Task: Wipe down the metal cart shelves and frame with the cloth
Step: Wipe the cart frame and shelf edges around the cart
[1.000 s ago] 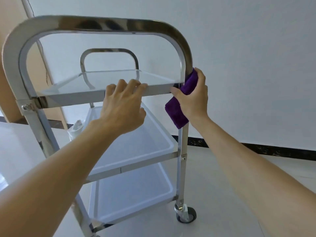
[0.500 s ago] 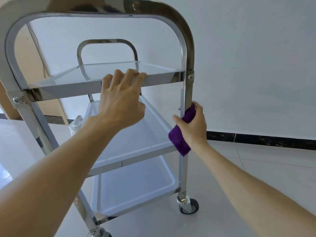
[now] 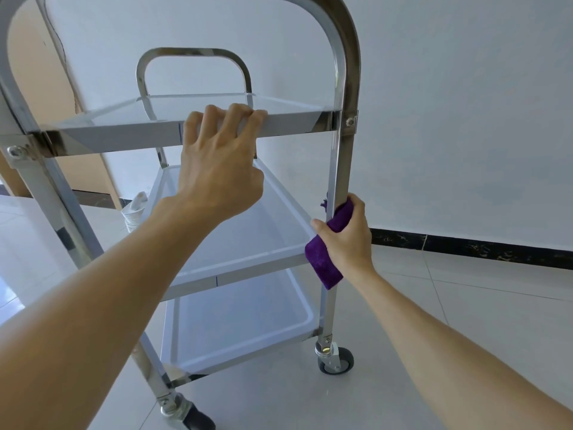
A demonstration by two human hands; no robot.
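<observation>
right hand (image 3: pixel 347 237) grips purple cloth (image 3: pixel 322 262) around cart (image 3: pixel 344 156) post beside middle shelf (image 3: pixel 248 243); left hand (image 3: pixel 220 169) fingers curled over top shelf (image 3: pixel 124 135) rim.

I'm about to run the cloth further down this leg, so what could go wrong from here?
1. The cart stands on casters; a hard downward pull might roll it, though the left hand grips the top shelf rim.
2. The purple cloth bunches under the right hand, so parts of the leg may get missed.
3. The middle shelf bracket sits right by that hand and could snag cloth or knuckles.
</observation>
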